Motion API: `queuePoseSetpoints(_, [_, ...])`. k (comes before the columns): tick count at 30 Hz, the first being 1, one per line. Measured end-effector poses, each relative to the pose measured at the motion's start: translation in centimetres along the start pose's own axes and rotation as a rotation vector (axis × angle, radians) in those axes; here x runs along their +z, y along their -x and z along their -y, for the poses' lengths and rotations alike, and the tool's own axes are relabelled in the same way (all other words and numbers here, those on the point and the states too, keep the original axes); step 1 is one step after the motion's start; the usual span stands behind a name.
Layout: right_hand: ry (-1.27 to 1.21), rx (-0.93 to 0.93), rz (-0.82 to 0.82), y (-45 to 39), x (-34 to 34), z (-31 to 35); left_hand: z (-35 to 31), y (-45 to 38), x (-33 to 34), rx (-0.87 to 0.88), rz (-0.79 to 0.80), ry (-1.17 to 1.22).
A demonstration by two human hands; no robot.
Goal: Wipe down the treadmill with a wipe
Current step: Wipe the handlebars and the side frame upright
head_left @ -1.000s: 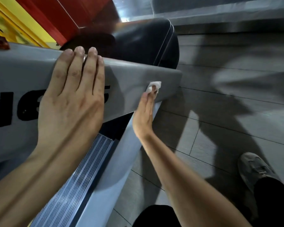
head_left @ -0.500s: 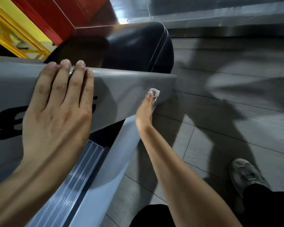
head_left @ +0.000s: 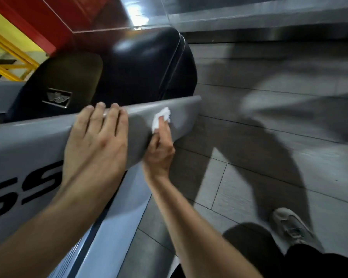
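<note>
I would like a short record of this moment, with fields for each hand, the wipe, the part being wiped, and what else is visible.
left hand: left hand lies flat, fingers straight, on the grey panel, fingertips over its top edge
right hand: right hand presses the wipe against the panel
wipe: white wipe, crumpled, pinched under the fingers near the panel's far end
part being wiped: side of the grey panel, which bears black letters
behind panel: black motor cover
floor: grey tiled floor, one pale shoe
</note>
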State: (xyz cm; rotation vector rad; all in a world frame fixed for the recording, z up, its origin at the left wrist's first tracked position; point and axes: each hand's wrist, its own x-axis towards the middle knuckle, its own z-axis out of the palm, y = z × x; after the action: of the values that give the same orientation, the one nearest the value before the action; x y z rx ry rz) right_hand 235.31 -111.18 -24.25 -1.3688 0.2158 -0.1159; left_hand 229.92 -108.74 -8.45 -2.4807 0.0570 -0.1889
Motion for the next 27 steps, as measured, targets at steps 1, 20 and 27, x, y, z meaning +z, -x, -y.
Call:
queuePoseSetpoints(1, [-0.013,0.116,-0.031,-2.8,-0.2,-1.0,-0.6,-0.7,0.5,0.019,0.018,-0.009])
queuePoseSetpoints(20, [0.011,0.3,0.039,-24.8,-1.7,-10.4,-3.4,-8.9,4.5,0.108,0.175,0.068])
queuePoseSetpoints(27, [-0.062,0.558,-0.045,-22.8,-2.7,-10.7,-3.4,-8.9,4.7,0.097,0.177,0.069])
